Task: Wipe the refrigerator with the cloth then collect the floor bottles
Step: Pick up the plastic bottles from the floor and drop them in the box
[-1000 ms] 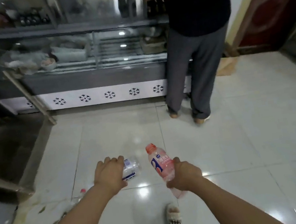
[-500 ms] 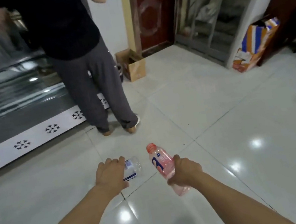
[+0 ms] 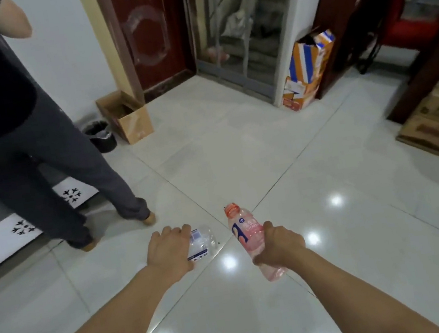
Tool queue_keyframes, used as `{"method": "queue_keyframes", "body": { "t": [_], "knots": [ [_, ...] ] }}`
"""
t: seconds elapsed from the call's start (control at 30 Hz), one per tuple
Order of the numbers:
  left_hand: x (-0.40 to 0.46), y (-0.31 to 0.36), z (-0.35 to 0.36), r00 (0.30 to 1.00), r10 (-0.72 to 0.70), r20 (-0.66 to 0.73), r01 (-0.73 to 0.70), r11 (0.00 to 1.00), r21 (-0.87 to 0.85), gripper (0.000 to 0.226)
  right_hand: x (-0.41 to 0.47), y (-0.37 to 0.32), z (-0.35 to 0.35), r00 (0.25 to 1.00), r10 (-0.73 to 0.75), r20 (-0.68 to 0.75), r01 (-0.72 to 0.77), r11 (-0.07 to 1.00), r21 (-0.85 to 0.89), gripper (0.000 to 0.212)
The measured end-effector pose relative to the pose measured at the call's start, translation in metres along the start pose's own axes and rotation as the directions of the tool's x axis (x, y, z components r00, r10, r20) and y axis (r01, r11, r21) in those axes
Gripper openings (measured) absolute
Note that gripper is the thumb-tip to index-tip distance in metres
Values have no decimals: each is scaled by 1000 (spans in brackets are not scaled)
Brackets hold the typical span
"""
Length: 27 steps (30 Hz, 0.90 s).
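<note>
Pink capped bottle (image 3: 247,237) in right hand (image 3: 280,245); clear bottle (image 3: 202,241) in left hand (image 3: 170,252).

Box (image 3: 131,116) right of bin (image 3: 100,133)

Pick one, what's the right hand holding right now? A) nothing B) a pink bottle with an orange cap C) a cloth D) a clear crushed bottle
B: the right hand is wrapped around the pink bottle, orange cap pointing away; the clear bottle is in the left hand.
</note>
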<state>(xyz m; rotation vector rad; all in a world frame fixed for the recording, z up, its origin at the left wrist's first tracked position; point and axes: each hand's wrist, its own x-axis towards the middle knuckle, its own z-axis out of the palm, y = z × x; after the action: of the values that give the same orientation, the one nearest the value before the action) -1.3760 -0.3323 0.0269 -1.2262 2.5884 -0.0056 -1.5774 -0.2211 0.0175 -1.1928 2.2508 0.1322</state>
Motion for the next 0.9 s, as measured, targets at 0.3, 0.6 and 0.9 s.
{"method": "queue_keyframes", "body": {
  "t": [0.3, 0.6, 0.9],
  "knots": [
    [187, 9, -43, 993, 117, -35, -117, 993, 11, 58, 131, 15, -89, 996, 75, -57, -71, 995, 63, 72],
    [357, -4, -109, 991, 122, -57, -121, 993, 7, 58, 260, 17, -201, 983, 132, -130, -121, 988, 94, 71],
    [557, -5, -160, 994, -52, -92, 46, 997, -61, 54, 462, 22, -334, 985, -22, -170, 30, 999, 41, 73]
  ]
}}
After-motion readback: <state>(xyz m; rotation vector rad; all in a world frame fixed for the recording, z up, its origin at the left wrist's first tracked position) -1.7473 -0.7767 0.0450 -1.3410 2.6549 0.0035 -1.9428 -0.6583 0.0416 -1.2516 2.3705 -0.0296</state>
